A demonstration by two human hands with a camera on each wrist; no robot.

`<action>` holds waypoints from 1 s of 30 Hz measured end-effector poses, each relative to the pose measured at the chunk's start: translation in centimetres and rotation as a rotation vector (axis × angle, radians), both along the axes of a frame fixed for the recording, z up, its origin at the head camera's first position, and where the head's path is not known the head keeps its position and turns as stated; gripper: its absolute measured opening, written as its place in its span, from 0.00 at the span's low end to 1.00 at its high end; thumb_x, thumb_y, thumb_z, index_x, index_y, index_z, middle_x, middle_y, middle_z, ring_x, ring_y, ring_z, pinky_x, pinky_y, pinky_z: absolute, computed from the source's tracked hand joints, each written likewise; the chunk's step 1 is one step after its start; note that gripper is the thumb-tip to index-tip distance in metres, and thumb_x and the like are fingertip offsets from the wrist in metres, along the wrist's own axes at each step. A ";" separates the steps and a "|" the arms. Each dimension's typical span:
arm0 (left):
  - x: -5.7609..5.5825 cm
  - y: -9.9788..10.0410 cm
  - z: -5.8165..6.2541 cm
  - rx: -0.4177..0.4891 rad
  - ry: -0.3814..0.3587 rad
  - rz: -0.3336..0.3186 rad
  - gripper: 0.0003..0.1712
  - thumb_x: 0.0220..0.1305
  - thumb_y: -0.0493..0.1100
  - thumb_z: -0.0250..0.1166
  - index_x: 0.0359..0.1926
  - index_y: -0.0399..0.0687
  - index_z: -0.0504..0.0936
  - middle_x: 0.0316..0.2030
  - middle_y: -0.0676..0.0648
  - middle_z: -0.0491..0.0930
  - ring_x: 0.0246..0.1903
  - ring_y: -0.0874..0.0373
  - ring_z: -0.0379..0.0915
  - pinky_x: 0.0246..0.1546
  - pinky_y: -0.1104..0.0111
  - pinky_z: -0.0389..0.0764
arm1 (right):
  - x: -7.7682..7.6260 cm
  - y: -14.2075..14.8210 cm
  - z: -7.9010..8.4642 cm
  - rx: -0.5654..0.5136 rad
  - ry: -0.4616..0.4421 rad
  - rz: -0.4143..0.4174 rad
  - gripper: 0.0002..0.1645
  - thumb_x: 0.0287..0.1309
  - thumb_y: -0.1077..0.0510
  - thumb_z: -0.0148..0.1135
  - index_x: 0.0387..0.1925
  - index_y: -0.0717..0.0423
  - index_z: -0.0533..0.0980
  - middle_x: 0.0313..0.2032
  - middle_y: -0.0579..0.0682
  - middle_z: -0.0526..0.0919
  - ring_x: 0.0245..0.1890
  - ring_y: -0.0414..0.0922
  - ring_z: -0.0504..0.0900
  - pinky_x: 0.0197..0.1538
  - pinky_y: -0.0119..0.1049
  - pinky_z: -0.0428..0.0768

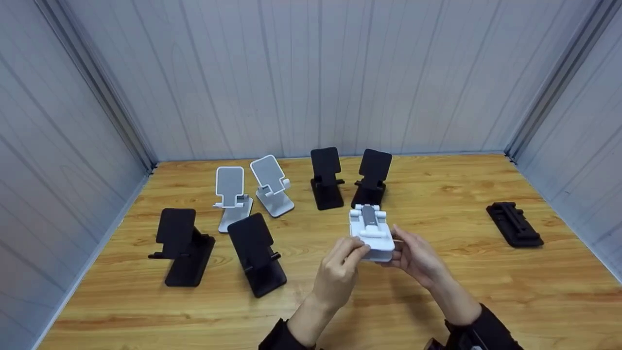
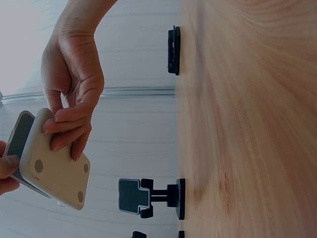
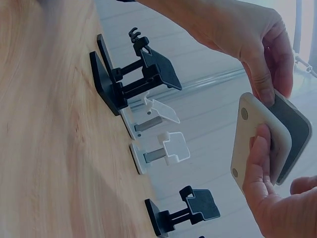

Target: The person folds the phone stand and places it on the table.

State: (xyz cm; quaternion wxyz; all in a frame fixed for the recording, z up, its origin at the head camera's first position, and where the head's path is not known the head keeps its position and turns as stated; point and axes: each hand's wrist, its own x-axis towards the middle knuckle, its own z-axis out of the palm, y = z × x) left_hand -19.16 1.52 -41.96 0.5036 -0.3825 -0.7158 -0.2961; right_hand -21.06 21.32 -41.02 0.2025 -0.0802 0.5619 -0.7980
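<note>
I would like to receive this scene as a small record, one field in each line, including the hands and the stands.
Held item: white stand, raised above the table, its two plates slightly apart
Left hand: left hand, pinching the edge of one plate
Right hand: right hand, fingers curled on the base
White stands on table: two, unfolded
Black stands, unfolded: four
Black stand, folded: one, on the right side
Surface: wood-grain table
</note>
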 end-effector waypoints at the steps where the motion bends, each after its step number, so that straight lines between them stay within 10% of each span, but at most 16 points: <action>1: 0.0 0.0 0.0 -0.005 0.002 0.000 0.12 0.46 0.18 0.68 0.32 0.33 0.84 0.32 0.44 0.80 0.33 0.54 0.80 0.43 0.77 0.84 | 0.0 0.0 0.0 0.010 0.006 0.000 0.25 0.83 0.53 0.37 0.50 0.58 0.81 0.39 0.50 0.90 0.40 0.42 0.90 0.45 0.33 0.87; 9: 0.0 0.1 -0.2 -0.017 -0.073 -0.019 0.16 0.45 0.19 0.72 0.35 0.34 0.85 0.35 0.44 0.81 0.36 0.54 0.82 0.43 0.75 0.85 | -0.2 0.5 0.2 0.068 0.056 -0.015 0.22 0.78 0.57 0.42 0.45 0.52 0.84 0.38 0.45 0.90 0.39 0.39 0.88 0.45 0.31 0.86; 17: 0.8 -0.1 0.9 0.252 -0.777 -0.044 0.35 0.72 0.55 0.61 0.59 0.25 0.76 0.53 0.33 0.80 0.54 0.39 0.79 0.57 0.51 0.81 | -0.1 0.8 0.4 0.073 0.096 -0.040 0.19 0.77 0.58 0.42 0.42 0.51 0.82 0.35 0.44 0.89 0.36 0.37 0.87 0.41 0.29 0.85; 22: 0.6 -0.2 1.8 0.349 -1.214 -0.217 0.36 0.78 0.52 0.58 0.65 0.19 0.68 0.51 0.32 0.82 0.49 0.40 0.81 0.53 0.50 0.83 | 0.0 0.7 0.6 0.087 0.100 -0.046 0.19 0.76 0.58 0.41 0.44 0.51 0.81 0.35 0.44 0.89 0.36 0.37 0.86 0.41 0.29 0.84; 30: 0.2 -0.7 2.3 0.524 -1.466 -0.474 0.27 0.73 0.36 0.62 0.62 0.15 0.69 0.42 0.34 0.85 0.36 0.50 0.85 0.40 0.62 0.89 | -0.2 0.4 0.3 0.065 0.084 -0.049 0.19 0.78 0.60 0.41 0.47 0.53 0.81 0.38 0.45 0.89 0.40 0.39 0.87 0.45 0.32 0.85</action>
